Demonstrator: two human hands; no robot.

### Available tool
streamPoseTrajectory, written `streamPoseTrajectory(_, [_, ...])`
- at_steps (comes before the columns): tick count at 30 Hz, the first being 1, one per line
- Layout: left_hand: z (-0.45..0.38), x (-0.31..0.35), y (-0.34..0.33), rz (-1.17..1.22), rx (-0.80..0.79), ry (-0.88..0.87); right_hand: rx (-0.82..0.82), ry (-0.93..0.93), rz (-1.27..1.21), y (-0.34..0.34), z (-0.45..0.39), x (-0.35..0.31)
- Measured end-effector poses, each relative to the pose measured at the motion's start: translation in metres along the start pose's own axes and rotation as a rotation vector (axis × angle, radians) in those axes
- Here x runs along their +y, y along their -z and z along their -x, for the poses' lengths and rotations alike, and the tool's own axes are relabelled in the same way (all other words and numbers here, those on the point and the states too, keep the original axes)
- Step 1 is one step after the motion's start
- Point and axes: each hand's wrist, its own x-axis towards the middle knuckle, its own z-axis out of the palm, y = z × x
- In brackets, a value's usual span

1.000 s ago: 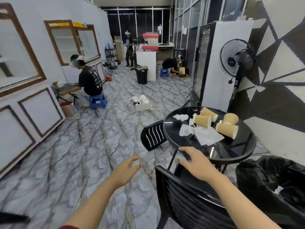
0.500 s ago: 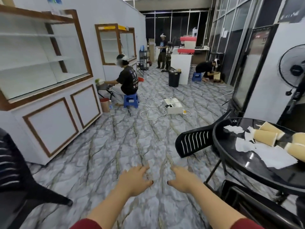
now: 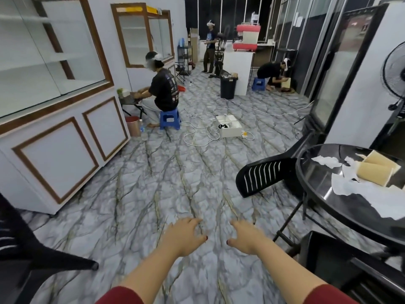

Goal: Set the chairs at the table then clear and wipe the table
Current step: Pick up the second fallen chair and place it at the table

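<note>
A round black table (image 3: 324,194) stands at the right, with tan paper cups (image 3: 373,173) lying on their sides and crumpled white napkins (image 3: 359,189) on it. One black plastic chair (image 3: 266,175) leans tipped against the table's far left side. A second black chair (image 3: 341,266) sits at the bottom right, under the table's near edge. A third black chair (image 3: 26,255) shows at the bottom left edge. My left hand (image 3: 186,235) and my right hand (image 3: 245,236) hover over bare floor between the chairs, fingers spread, holding nothing.
White cabinets (image 3: 57,145) line the left wall. A person (image 3: 162,91) sits on a blue stool (image 3: 169,118). A white box (image 3: 229,128) and cables lie mid-floor. Further back are a black bin (image 3: 228,86), two more people and a fan (image 3: 394,71) at the right.
My view has swung left, away from the table. My right hand has come off the near chair's back, and both hands now hang over the floor. The left chair has come into view.
</note>
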Motion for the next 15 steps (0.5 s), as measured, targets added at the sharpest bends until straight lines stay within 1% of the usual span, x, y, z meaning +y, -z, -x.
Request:
streamPoseTrajectory(8, [-0.089, -0.011, 0.018, 0.080, -0.005, 0.026, -0.004, 0.008, -0.134, 0.030, -0.078, 0.019])
streamPoseTrajectory(12, [-0.138, -0.009, 0.035, 0.178, -0.018, 0.069, -0.020, 0.006, -0.183, 0.053, -0.120, 0.031])
streamPoseTrajectory(15, [-0.177, -0.005, 0.049, 0.212, -0.015, 0.083, -0.016, 0.014, -0.168, 0.073, -0.155, 0.041])
